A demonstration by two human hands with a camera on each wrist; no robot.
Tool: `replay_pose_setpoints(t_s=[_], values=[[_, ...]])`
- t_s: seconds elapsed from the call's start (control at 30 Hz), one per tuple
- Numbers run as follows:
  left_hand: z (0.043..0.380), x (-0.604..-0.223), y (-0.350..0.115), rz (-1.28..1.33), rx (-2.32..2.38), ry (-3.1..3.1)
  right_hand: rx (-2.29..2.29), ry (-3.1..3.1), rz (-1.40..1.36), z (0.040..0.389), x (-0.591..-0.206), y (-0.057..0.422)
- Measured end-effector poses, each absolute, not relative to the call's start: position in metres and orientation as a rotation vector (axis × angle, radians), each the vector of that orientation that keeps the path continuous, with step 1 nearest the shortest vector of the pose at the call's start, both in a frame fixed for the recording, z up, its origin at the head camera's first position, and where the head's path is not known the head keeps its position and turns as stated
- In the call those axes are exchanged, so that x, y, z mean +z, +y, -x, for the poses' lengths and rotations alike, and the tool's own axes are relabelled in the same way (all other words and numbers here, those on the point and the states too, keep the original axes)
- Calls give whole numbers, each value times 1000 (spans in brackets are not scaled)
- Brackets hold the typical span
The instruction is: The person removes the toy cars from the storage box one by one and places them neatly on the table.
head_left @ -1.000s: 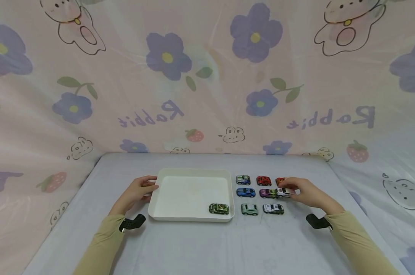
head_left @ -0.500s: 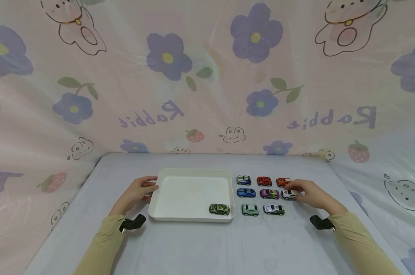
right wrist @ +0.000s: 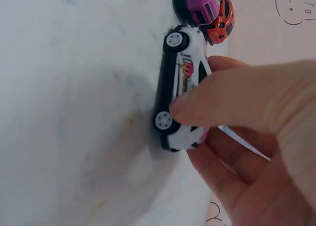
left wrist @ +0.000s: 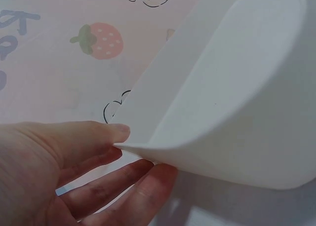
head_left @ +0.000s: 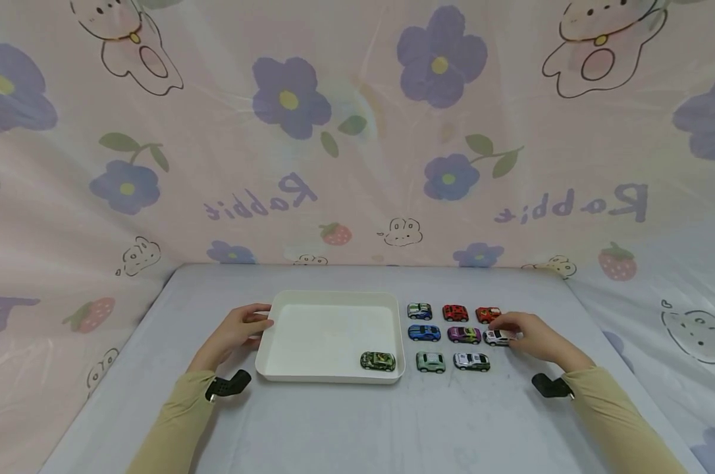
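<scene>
My left hand (head_left: 237, 331) pinches the left edge of a white tray (head_left: 318, 332); in the left wrist view the thumb lies over the rim (left wrist: 143, 146) and fingers reach beneath. A green camouflage toy car (head_left: 378, 361) sits in the tray's near right corner. My right hand (head_left: 534, 337) holds a white toy car (right wrist: 186, 83) with lettering between thumb and fingers, low at the table, at the right end of the middle row. Its far side is hidden by the fingers. Just left of it stands a purple toy car (head_left: 464, 335), with a narrow gap between.
Other toy cars stand in rows right of the tray: a white-and-green one (head_left: 419, 311), two red ones, (head_left: 455, 313) a blue one (head_left: 424, 332), a pale green one (head_left: 430, 362) and a silver one (head_left: 471, 362). Patterned cloth (head_left: 357, 164) rises behind the white table (head_left: 334, 428).
My right hand has drawn the white toy car rightward, away from the purple one, then slightly back left. The far right red car shows more now. My left hand and the tray stay put.
</scene>
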State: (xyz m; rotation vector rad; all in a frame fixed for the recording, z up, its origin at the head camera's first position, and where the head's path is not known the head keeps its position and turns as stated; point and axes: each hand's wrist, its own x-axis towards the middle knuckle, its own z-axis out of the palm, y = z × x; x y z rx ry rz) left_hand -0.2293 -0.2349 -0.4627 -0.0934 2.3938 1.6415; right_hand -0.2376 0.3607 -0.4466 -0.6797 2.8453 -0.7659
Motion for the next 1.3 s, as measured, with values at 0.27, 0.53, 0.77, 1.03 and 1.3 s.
replay_pose_setpoints(t_s=[0.27, 0.53, 0.77, 1.03, 1.3], values=[[228, -464, -235, 104, 1645, 2392, -768, 2846, 669, 238, -450, 362], [228, -465, -237, 108, 1646, 2391, -775, 2856, 737, 234, -434, 357], [227, -463, -238, 102, 1641, 2399, -788, 2872, 835, 231, -415, 341], [228, -464, -237, 104, 1641, 2400, -846, 2817, 922, 228, -404, 309], [230, -465, -236, 85, 1639, 2400, -946, 2733, 1047, 226, -393, 271]])
